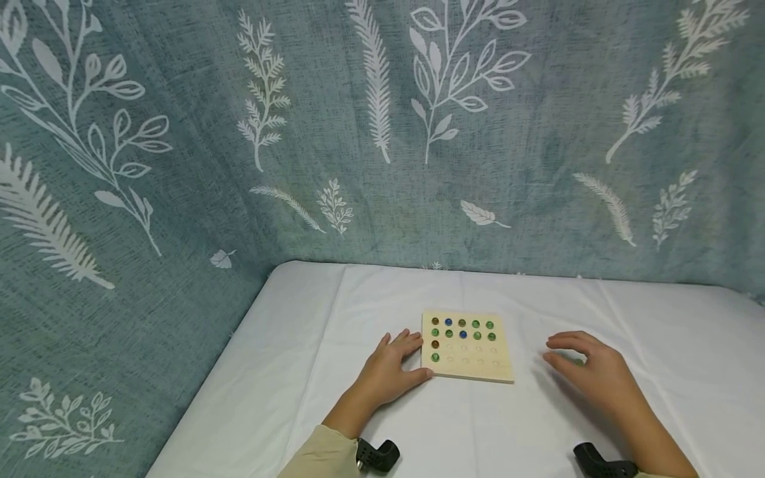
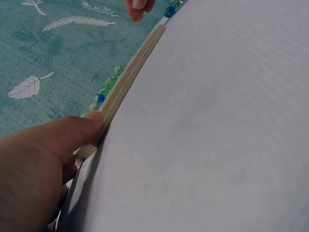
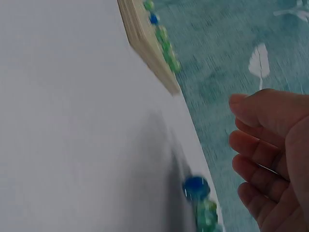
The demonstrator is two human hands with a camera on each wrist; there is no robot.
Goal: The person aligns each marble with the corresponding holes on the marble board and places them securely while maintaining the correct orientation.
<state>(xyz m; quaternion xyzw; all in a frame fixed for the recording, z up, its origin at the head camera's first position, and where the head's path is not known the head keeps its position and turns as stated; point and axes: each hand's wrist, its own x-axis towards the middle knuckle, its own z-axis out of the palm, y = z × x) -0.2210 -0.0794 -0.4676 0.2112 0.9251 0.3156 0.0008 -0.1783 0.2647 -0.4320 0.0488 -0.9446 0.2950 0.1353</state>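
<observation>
A pale wooden board (image 1: 472,368) with rows of round hollows lies on the white cloth. Glass marbles (image 1: 476,336), green, blue and brownish, fill its two far rows; the two nearer rows hold one each, at the left end. My left hand (image 1: 390,373) holds the board's near left corner, fingers at the left side and thumb (image 2: 89,124) against the front edge. To the right of the board, my right hand (image 1: 597,372) is above the cloth with thumb and forefinger apart and nothing visible between them. A green marble (image 1: 578,362) shows past that hand, partly hidden.
Loose blue (image 3: 195,187) and green marbles (image 3: 207,212) lie on the cloth near the right hand in the right wrist view. A teal curtain (image 1: 406,219) with white leaf prints hangs behind and to the left of the table (image 1: 335,312).
</observation>
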